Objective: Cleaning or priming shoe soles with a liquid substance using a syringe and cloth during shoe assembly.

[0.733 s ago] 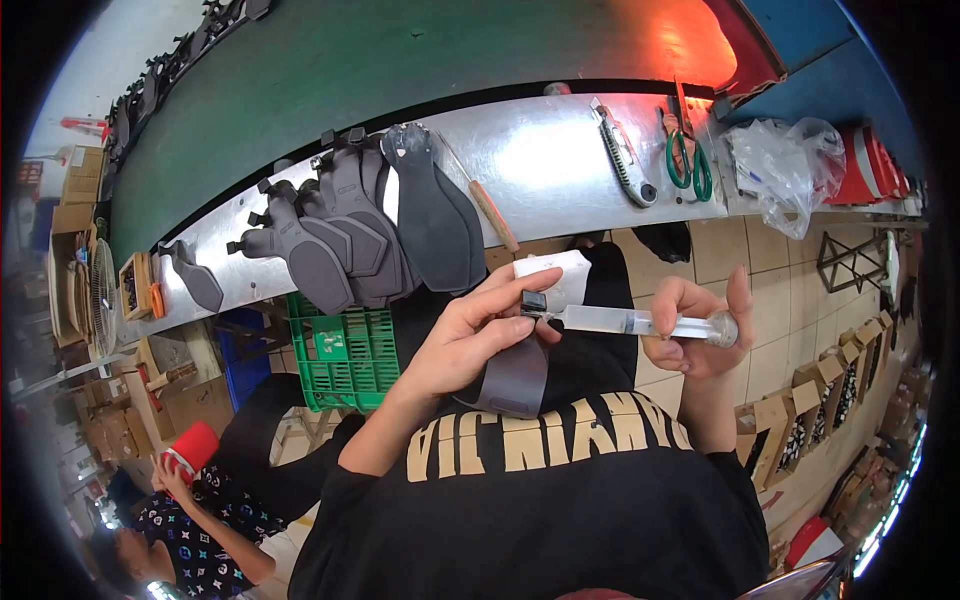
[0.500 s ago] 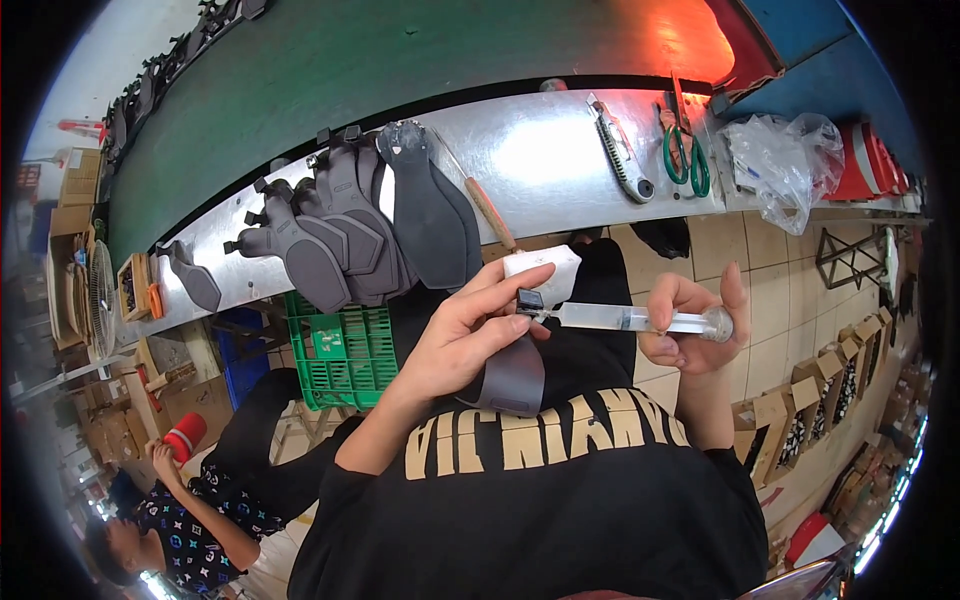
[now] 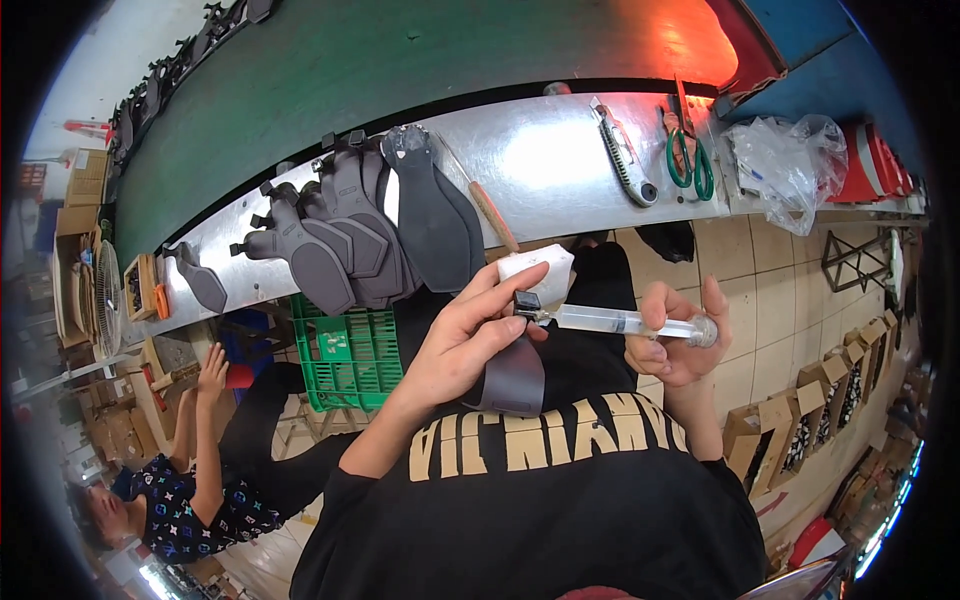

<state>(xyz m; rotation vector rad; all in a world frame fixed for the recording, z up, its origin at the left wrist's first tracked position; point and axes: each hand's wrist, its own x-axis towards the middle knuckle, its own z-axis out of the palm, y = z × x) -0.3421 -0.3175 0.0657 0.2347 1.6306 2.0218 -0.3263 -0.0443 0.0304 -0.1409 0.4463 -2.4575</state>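
My left hand [image 3: 455, 350] is closed on a dark grey sole-shaped piece [image 3: 515, 382]. Its small black block-like end [image 3: 527, 304] sits between the thumb and fingers, and the broad end hangs down before my shirt. A white block-like pad [image 3: 538, 264] rests against the same hand's fingers; how it is held is partly hidden. With my right hand [image 3: 675, 345] I grip a clear plastic syringe [image 3: 592, 317], lying nearly level. Its tip points left, touching or very close to the black end. The right fingers wrap the plunger side, one finger raised.
On the metal bench edge [image 3: 520, 140] lie several dark sole pieces [image 3: 335, 235], a wooden-handled tool [image 3: 490, 212], a box cutter [image 3: 625, 160] and green-handled scissors [image 3: 688, 160]. A green crate [image 3: 350, 350] stands below. At left sits another person [image 3: 190, 480]. Open cartons [image 3: 800, 410] line the floor at right.
My right hand has shifted slightly left, and the syringe's plunger end is nearer my left hand. The left hand stays nearly still. The other person has lowered the red object and lifted a hand.
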